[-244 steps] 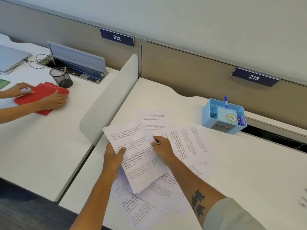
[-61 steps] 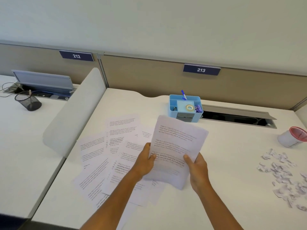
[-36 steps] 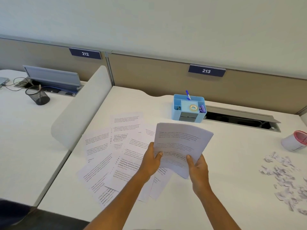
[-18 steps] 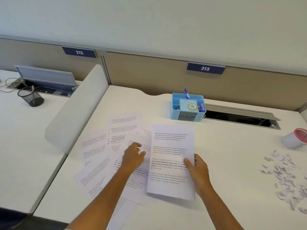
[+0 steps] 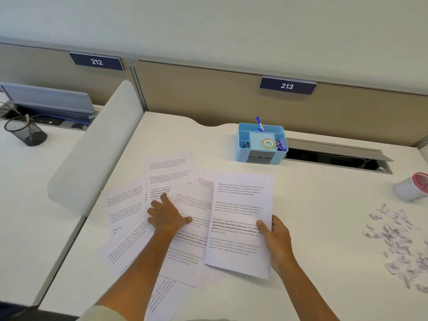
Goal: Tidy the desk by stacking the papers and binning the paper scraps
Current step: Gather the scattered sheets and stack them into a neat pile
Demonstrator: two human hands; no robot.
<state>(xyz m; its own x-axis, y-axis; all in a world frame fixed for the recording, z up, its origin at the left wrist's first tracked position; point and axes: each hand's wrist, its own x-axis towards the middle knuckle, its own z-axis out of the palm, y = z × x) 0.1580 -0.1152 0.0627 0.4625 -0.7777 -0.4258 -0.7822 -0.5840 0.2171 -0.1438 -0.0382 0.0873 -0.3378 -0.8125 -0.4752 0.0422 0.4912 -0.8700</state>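
A gathered stack of printed papers [image 5: 240, 212] lies on the white desk [image 5: 312, 216], and my right hand [image 5: 275, 237] pinches its right edge, thumb on top. To its left several loose printed sheets [image 5: 129, 205] are fanned out and overlap. My left hand [image 5: 165, 216] rests on those sheets with fingers spread and the index finger pointing at the far sheet [image 5: 169, 172]. A heap of torn paper scraps [image 5: 403, 239] lies at the desk's right side. Beyond it stands a white cup with a pink rim [image 5: 411, 188].
A blue desk organiser [image 5: 260, 144] with tape, clips and a pen stands at the back, beside an open cable slot [image 5: 335, 158]. A white divider panel [image 5: 92, 154] borders the left edge. On the neighbouring desk stands a black mesh pen cup [image 5: 25, 133].
The stack, held up in both hands a second ago, now lies flat on the desk. My left hand has let go of it and moved left onto the loose sheets.
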